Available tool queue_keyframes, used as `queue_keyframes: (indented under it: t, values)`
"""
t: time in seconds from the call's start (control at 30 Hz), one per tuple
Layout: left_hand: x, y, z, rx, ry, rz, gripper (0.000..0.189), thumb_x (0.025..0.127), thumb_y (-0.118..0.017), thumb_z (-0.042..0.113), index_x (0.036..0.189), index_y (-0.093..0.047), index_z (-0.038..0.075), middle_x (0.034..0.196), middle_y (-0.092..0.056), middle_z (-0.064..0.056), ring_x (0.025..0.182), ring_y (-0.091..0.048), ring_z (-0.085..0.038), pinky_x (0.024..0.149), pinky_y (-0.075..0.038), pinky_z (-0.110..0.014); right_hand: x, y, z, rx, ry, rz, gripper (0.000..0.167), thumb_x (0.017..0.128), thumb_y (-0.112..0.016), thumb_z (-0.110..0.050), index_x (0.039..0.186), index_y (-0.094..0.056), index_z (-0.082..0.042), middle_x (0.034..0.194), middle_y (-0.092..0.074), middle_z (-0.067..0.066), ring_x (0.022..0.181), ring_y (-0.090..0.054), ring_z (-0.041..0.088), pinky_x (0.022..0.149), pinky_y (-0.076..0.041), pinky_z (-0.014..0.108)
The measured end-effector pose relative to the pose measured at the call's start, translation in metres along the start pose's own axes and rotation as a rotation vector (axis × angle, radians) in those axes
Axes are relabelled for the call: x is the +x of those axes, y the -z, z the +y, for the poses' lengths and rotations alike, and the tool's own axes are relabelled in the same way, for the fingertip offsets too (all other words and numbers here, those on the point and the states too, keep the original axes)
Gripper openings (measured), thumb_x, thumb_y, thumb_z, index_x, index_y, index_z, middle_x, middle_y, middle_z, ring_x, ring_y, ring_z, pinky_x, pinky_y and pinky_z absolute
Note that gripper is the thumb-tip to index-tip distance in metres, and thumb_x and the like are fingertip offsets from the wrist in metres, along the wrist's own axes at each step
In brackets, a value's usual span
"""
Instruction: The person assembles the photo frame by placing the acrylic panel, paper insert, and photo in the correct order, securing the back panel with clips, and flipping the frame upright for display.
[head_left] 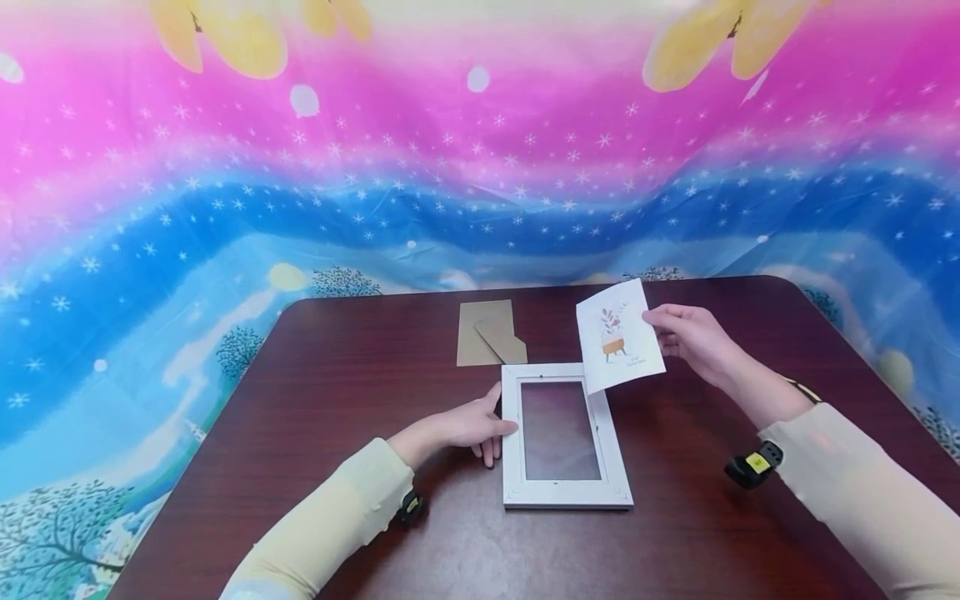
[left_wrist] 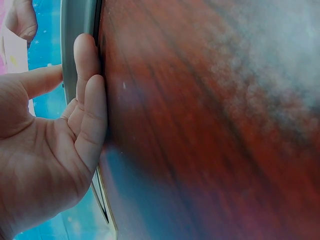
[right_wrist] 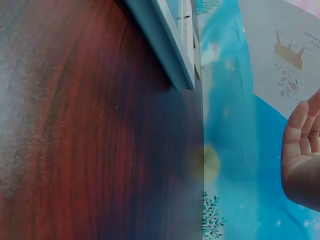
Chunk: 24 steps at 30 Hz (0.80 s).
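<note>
The right hand [head_left: 693, 337] pinches the card [head_left: 615, 329] by its right edge, right of centre. The card looks light and thin, likely to bend or crease, so the blank margins seem the best hold. The left hand [head_left: 474, 423] lays its thumb on the left rim of the frame [head_left: 613, 467], lower centre, fingers fairly straight along its side. The frame looks stiff; its pane [head_left: 558, 433] may smear or crack, so the rim suits gripping. The card overlaps the frame's upper right corner; contact is unclear. The board [head_left: 480, 333] lies just above the frame. Table [head_left: 337, 375] stretches left and right, giving elbow room.
</note>
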<state>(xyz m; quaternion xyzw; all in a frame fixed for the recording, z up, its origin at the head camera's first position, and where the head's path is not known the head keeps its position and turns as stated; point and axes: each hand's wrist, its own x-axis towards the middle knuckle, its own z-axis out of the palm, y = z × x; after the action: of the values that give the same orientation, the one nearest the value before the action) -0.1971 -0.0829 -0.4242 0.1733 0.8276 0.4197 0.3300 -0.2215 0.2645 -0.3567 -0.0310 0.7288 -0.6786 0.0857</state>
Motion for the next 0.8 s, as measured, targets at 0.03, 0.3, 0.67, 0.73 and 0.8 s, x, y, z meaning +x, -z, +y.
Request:
queue_keyframes:
  t: [0.03,0.3,0.67,0.73,0.8]
  values:
    - [0.0,0.0,0.0,0.001,0.002,0.0,0.088,0.101,-0.054,0.023,0.152,0.014,0.001,0.063,-0.064,-0.01,0.048,-0.061,-0.017,0.047,-0.045,-0.026,-0.002,0.0,0.0,0.005,0.002,-0.002,0.017,0.098,-0.061,-0.022,0.084,-0.071,-0.019,0.084,-0.071,-0.003,0.072,-0.063,0.012,0.067,-0.052,0.026]
    - [0.0,-0.001,0.001,0.004,-0.002,0.002,0.086,0.101,-0.054,0.021,0.152,0.012,0.003,0.062,-0.063,-0.01,0.047,-0.061,-0.017,0.046,-0.044,-0.026,-0.016,0.004,0.001,0.039,0.024,-0.021,0.019,0.099,-0.058,-0.018,0.085,-0.071,-0.017,0.085,-0.072,-0.002,0.072,-0.066,0.012,0.065,-0.053,0.026]
    - [0.001,-0.001,-0.001,0.005,-0.007,-0.002,0.085,0.101,-0.054,0.021,0.153,0.012,0.004,0.062,-0.064,-0.01,0.048,-0.061,-0.017,0.046,-0.044,-0.026,-0.034,0.003,0.005,-0.003,0.021,-0.045,0.02,0.1,-0.057,-0.018,0.084,-0.07,-0.016,0.086,-0.072,-0.001,0.071,-0.066,0.013,0.065,-0.054,0.027]
    - [0.001,-0.001,0.0,0.006,-0.009,-0.003,0.085,0.101,-0.054,0.021,0.153,0.011,0.004,0.062,-0.064,-0.011,0.048,-0.061,-0.017,0.046,-0.044,-0.026,-0.036,0.002,0.007,-0.035,0.019,-0.044,0.021,0.1,-0.056,-0.018,0.084,-0.07,-0.017,0.086,-0.072,-0.002,0.071,-0.066,0.013,0.064,-0.054,0.027]
    - [0.0,-0.001,0.0,0.007,-0.013,-0.004,0.083,0.101,-0.054,0.02,0.153,0.009,0.005,0.062,-0.064,-0.011,0.047,-0.061,-0.017,0.046,-0.044,-0.026,-0.039,0.0,0.008,-0.067,0.019,-0.046,0.021,0.1,-0.056,-0.018,0.085,-0.07,-0.017,0.086,-0.071,-0.003,0.069,-0.065,0.014,0.064,-0.054,0.028]
